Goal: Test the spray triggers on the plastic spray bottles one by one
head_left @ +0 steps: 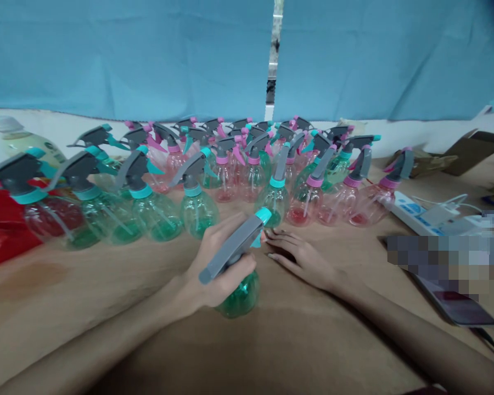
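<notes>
My left hand (214,269) is wrapped round the neck of a green spray bottle (241,296) with a grey head and a turquoise nozzle pointing away to the right. This bottle is upright near the middle of the table (304,340). My right hand (302,255) rests on the tabletop just to its right, fingers stretched out toward the trigger side; whether a fingertip touches the trigger I cannot tell. Beyond both hands stand several more spray bottles, among them a green one (200,211) and a pink one (300,211).
At the left lie a red bag (4,236) and a large pale bottle with a white cap (24,140). On the right are a power strip (420,214) with cables, a phone (453,299) and an open cardboard box (475,151). Blue cloth (148,60) covers the back wall.
</notes>
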The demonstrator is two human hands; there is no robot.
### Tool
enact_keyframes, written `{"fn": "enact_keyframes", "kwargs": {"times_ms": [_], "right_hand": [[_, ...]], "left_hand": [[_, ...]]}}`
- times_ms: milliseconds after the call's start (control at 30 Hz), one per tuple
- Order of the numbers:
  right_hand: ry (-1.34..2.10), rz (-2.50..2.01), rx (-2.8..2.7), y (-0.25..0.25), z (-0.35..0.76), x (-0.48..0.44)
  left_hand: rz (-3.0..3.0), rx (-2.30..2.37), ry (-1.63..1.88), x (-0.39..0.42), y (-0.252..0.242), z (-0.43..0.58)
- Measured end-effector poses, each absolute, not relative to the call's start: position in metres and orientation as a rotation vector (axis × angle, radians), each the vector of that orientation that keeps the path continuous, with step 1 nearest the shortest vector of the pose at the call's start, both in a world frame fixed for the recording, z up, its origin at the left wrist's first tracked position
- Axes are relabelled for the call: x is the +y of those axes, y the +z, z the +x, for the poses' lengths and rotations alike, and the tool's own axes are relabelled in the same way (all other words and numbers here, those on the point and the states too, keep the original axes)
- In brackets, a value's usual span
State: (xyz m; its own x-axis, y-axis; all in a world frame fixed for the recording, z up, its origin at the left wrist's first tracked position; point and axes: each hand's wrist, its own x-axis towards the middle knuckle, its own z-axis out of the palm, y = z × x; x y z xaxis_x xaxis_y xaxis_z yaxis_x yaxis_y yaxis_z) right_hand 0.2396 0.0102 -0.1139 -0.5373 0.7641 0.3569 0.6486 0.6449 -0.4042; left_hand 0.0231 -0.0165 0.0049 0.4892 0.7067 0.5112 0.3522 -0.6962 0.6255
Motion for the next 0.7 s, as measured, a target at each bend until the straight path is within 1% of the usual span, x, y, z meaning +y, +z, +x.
{"fn": "enact_keyframes", "kwargs": {"times_ms": [200,433,700], "right_hand": [[0.296,-1.086,-2.345,-0.1154,0.2396,0.0106],[0.300,-1.109,-2.375,-0.1123,0.2390,0.0099],[0.298,-1.103,-2.368,-0.1150,0.2397,0.0111]], "left_hand": [[2.252,0.869,1.068,-0.0168,0.0031,0.0217],[2.233,0.921,1.183,-0.0178,0.0025,0.0255],[2.172,1.009,1.125,-0.0194,-0.0012,0.0269]]}}
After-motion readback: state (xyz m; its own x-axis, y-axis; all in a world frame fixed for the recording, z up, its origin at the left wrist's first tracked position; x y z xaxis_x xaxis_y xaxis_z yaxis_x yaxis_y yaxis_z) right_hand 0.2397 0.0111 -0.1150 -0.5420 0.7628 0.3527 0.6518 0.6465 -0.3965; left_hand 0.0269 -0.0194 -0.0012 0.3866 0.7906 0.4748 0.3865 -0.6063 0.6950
